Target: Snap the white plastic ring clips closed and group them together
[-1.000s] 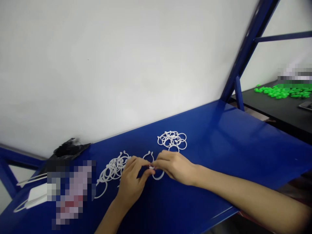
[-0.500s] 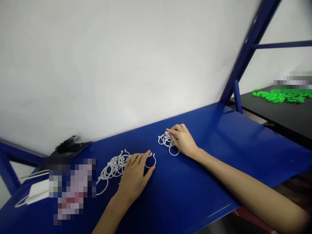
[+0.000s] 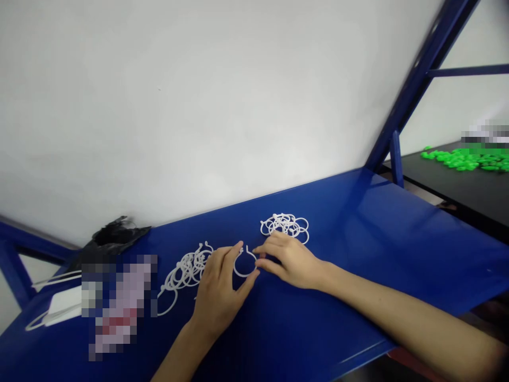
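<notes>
The right hand [image 3: 293,260] touches the ring [image 3: 240,275], but whether pinching I cannot tell; the left hand [image 3: 220,286] is spread around it.

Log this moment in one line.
left hand: spread beside white open ring; right hand: at ring's right edge; larger ring pile: beside left hand; smaller ring pile: beyond right hand

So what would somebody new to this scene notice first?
Probably the vivid green pieces on the black table at far right. Next, one white ring between the left hand and right hand, near the middle of the blue table. White ring piles lie beside the left hand and beyond the right.
</notes>
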`<state>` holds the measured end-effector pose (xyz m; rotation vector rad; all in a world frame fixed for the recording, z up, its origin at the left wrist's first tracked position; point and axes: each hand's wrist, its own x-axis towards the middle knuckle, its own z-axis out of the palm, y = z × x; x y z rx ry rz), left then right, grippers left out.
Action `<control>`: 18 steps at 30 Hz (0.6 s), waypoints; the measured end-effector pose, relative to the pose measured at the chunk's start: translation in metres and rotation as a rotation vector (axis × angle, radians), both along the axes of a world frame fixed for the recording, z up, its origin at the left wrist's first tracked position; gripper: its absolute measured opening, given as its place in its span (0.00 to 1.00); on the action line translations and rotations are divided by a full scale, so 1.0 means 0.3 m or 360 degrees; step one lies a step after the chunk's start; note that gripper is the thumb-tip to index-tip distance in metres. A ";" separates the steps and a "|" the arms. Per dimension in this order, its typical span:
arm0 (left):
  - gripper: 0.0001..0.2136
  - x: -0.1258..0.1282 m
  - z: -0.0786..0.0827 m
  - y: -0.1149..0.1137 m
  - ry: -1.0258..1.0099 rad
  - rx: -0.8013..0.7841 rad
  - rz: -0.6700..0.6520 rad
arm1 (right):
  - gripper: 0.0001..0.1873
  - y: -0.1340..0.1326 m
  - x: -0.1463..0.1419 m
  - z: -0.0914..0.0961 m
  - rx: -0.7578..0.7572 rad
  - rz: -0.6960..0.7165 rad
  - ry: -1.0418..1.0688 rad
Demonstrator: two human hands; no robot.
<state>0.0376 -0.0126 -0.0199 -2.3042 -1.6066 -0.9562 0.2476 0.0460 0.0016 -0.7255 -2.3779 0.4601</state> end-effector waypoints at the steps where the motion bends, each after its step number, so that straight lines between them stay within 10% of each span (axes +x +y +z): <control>1: 0.24 0.002 -0.003 -0.002 -0.0024 -0.0019 -0.0006 | 0.14 -0.010 -0.006 -0.004 -0.0080 0.0034 -0.0011; 7: 0.19 0.012 0.000 -0.013 -0.0136 -0.0233 -0.0205 | 0.08 -0.027 -0.018 -0.019 -0.0303 -0.0068 0.0024; 18: 0.09 -0.007 0.015 -0.005 -0.0281 -0.0338 -0.0365 | 0.12 -0.031 -0.009 -0.027 -0.0019 0.0113 -0.0214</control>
